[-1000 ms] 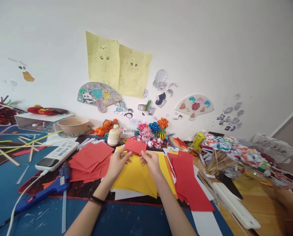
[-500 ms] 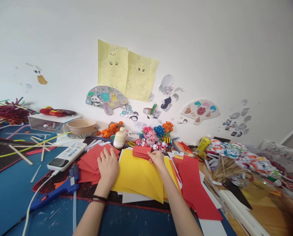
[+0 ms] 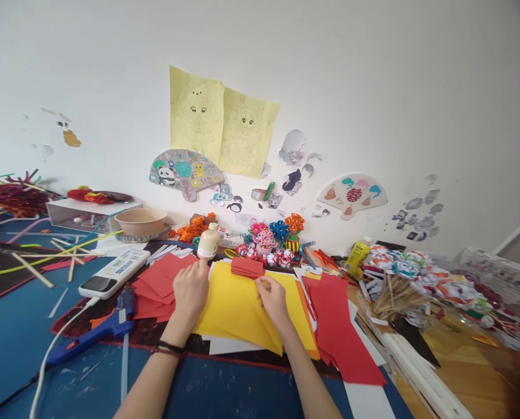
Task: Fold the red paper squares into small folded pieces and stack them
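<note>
Small red paper (image 3: 247,267) is seemingly being arranged, centre frame.
Right hand (image 3: 272,299) is being curled nearly closed just below, left hand (image 3: 191,294) fingers being partly hidden; any hold cannot be told; gentle pinching seems called for.

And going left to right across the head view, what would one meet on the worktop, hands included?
Blue glue gun, left hand, small stack of red paper, right hand, large red sheets, long white bar.
</note>
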### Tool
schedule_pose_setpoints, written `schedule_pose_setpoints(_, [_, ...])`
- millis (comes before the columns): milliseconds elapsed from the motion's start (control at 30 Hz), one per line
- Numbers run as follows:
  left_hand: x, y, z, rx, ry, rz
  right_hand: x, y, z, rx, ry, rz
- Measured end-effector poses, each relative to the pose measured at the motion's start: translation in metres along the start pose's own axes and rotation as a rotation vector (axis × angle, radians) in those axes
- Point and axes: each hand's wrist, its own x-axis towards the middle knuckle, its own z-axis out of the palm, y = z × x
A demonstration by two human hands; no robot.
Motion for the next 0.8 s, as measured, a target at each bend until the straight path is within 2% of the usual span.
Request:
schedule_pose_setpoints(100, [-0.001,0.003,0.001,0.013,0.046,0.035,-0.002,-0.001,0.003,0.053,-0.099,-0.037])
schedule_pose_setpoints(200, [-0.003,-0.002,0.009,0.066,-0.030,0.020,-0.005,-0.005,0.002,-0.002,-0.145,-0.117])
schedule_pose_setpoints(333, [-0.003,-0.013,0.019,0.069,-0.176,-0.002,-0.010,-0.012,0.000,-0.069,-0.188,-0.150])
schedule_pose_setpoints(533, [0.002,-0.019,0.013,0.037,-0.262,-0.009,-0.011,-0.014,-0.001,-0.063,-0.219,-0.145])
schedule_pose_setpoints(700, [0.002,-0.024,0.002,0.037,-0.232,-0.076,-0.010,-0.011,0.000,-0.051,-0.210,-0.134])
schedule_pose_setpoints(800, [0.004,-0.023,-0.007,0.058,-0.090,-0.145,-0.009,-0.011,0.001,-0.076,-0.167,-0.141])
